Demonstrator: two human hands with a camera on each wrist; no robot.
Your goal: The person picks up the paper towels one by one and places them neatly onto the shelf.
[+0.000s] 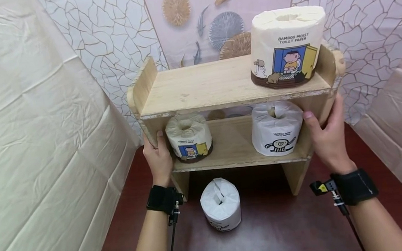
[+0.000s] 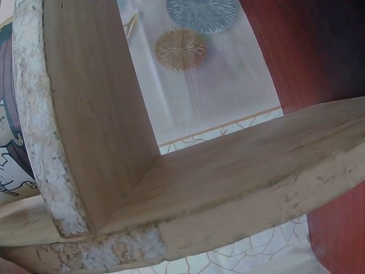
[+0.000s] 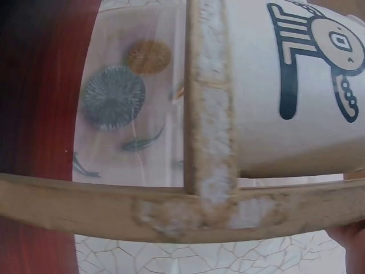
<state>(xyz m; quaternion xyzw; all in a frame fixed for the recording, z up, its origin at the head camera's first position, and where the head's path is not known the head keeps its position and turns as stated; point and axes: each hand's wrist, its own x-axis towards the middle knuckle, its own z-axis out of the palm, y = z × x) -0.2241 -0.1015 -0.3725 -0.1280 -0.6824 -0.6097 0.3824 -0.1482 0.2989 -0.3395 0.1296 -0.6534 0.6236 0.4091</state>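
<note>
1. Shelf (image 1: pixel 197 86) sits between the two hands, long axis running left to right across the head view. Neither hand is nearer: one at each end.
2. Left hand (image 1: pixel 158 158): grips the left end panel, thumb on the inner side, fingers round the outside. Only a sliver of it shows in the left wrist view. Not spread.
3. Right hand (image 1: pixel 329 139): grips the right end panel, thumb at the front inner edge, fingers outside. Sits at about the same height in view as the left hand. Not spread.
4. Grip force: cannot tell. Whether the shelf feet bear on the table (image 1: pixel 270 236) or hang just off it: cannot tell either.
5. Top roll (image 1: pixel 285 44): upright on the top board, hard over at the right end, above the right hand.
6. Lower left roll (image 1: pixel 189 138): upright on the lower board, just beside the left thumb. Contact unclear.
7. Lower right roll (image 1: pixel 278 132): upright on the same board, near the right thumb. Bare board between these two.
8. Table roll (image 1: pixel 220 204): upright on the table, low and to the right of the left hand, well apart from the right one. Neither hand touches it.
9. Each wrist wears a black band (image 1: pixel 356 185) with a cable.
</note>
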